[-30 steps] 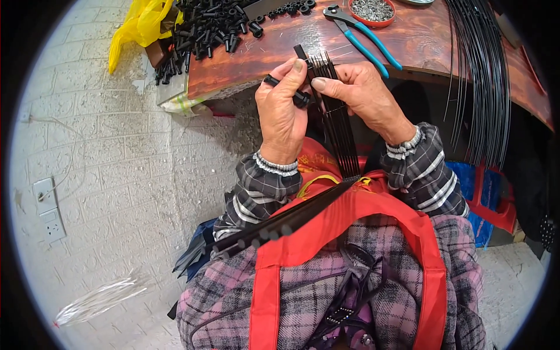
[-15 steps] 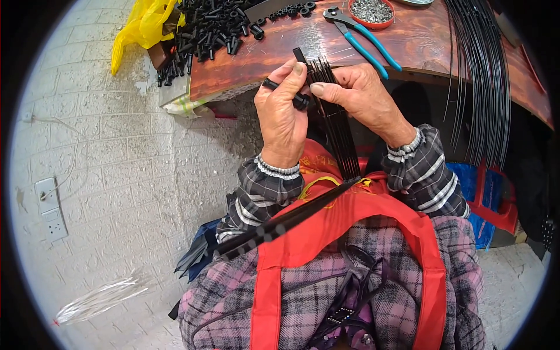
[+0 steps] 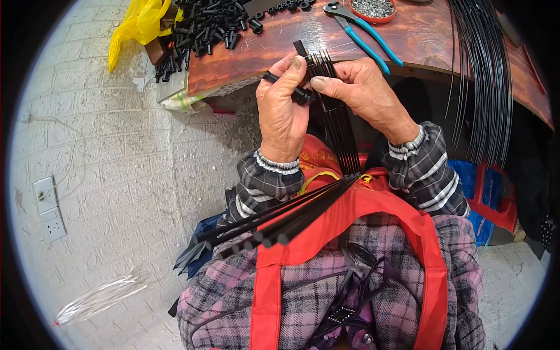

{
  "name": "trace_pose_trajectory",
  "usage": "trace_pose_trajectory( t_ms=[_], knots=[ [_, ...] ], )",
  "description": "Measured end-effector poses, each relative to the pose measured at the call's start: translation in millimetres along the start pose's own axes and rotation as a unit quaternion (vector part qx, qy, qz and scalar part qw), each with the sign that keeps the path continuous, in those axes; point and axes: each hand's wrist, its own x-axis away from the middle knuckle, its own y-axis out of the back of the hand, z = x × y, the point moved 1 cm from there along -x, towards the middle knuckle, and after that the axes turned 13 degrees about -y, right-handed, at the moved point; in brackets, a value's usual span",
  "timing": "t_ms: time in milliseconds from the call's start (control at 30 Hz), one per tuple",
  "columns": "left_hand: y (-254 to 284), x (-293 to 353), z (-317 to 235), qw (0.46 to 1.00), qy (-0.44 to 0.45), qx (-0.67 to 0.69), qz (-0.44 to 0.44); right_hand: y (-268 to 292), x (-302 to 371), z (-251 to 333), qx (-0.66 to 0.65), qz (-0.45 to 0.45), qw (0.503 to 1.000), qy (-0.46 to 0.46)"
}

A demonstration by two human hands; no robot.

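Thin black rods [image 3: 337, 125], stiff, light, slippery: my left hand [image 3: 282, 114] pinches a black cap [image 3: 289, 87]; right hand [image 3: 364, 93] pinches their tops, near the bench edge [image 3: 245, 81]

Grey-black plaid sleeves [image 3: 429, 169] with striped knit cuffs — red apron [image 3: 350, 233] over purple plaid.

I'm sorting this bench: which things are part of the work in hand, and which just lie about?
In hand: left hand with small black tube; right hand on thin black rods.

Lying about: blue-handled pliers, red dish, yellow bag, pile of black tubes.
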Motion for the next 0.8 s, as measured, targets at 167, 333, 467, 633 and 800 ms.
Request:
trace_pose_trajectory(
  t_ms=[167, 333, 467, 633, 800],
  knots=[
    [3, -1, 2, 1.000, 0.005, -0.004, 0.003, 4, 3, 9, -0.032, 0.033, 0.996, -0.079],
    [1, -1, -1, 1.000, 0.017, 0.011, 0.001, 2, 7, 11, -0.016, -0.004, 0.995, -0.097],
    [2, -2, -2, 0.998, 0.038, 0.032, 0.026, 5, 4, 7, -0.023, -0.011, 0.996, -0.086],
    [3, -1, -4, 0.999, 0.026, 0.025, 0.015, 6, 1, 3, -0.091, 0.024, 0.991, -0.094],
    [1, -2, -1, 0.999, -0.010, 0.037, 0.028, 5, 2, 4, -0.068, 0.005, 0.993, -0.098]
  ],
)
